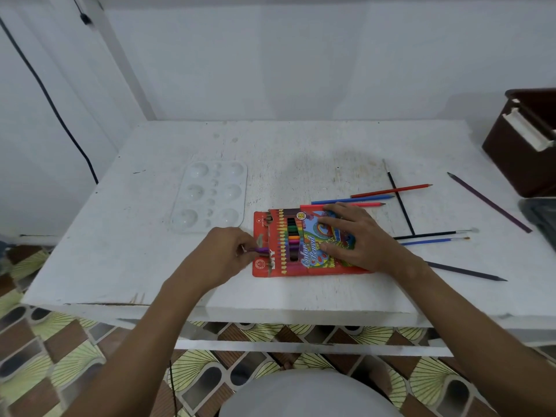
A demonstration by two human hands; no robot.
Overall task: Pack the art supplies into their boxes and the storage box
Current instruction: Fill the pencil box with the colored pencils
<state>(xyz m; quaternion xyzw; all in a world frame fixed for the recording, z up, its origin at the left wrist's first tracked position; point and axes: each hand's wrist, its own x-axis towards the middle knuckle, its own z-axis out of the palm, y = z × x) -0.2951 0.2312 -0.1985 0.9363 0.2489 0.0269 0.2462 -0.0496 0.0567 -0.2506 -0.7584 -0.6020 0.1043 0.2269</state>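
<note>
A red colour pencil box lies flat near the table's front edge, its open end to the left. My right hand presses flat on the box. At the box's open end, my left hand pinches a purple pencil, whose far end is inside the box. Red, blue and pink pencils lie just behind the box. Black and blue paintbrushes and dark pencils lie to the right.
A white paint palette sits left of the box. A brown storage box stands at the far right, with a dark lid beside it. A long purple pencil lies near it. The white wall is close behind the table.
</note>
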